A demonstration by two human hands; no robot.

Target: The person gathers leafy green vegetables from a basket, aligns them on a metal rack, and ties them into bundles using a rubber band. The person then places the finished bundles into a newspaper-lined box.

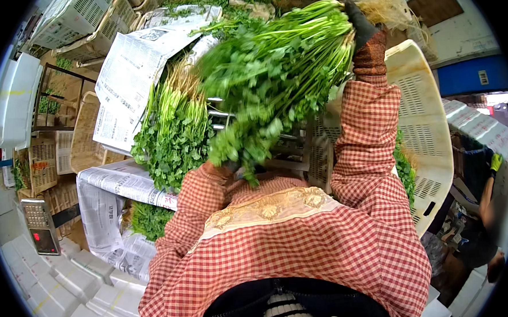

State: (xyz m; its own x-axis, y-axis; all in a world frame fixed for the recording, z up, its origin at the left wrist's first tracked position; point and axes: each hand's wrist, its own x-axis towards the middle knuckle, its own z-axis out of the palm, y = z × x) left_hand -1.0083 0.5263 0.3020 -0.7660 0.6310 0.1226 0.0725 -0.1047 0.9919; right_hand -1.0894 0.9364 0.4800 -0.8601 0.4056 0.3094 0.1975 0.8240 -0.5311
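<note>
A big bunch of leafy greens (pixel 283 58), probably coriander, stretches across the upper middle, its leaves blurred. My right hand (pixel 361 26), in a dark glove, grips it at the stem base, and pale stringy roots (pixel 377 11) stick out beyond the fist. Leaves hang down over my left hand (pixel 233 164), which is mostly hidden; its fingers and any hold cannot be made out. Just left of the bunch, more greens (pixel 179 123) lie roots-up against newspaper (pixel 131 74). Below the leaves, a metal rack (pixel 286 150) partly shows.
A cream plastic crate (pixel 424 119) stands at my right, with greens (pixel 404 163) beside my sleeve. Newspaper lines a box (pixel 106 213) of greens at left. A digital scale display (pixel 42 227) and white foam boxes (pixel 93 304) are farther left. A co-worker (pixel 474 241) is at right.
</note>
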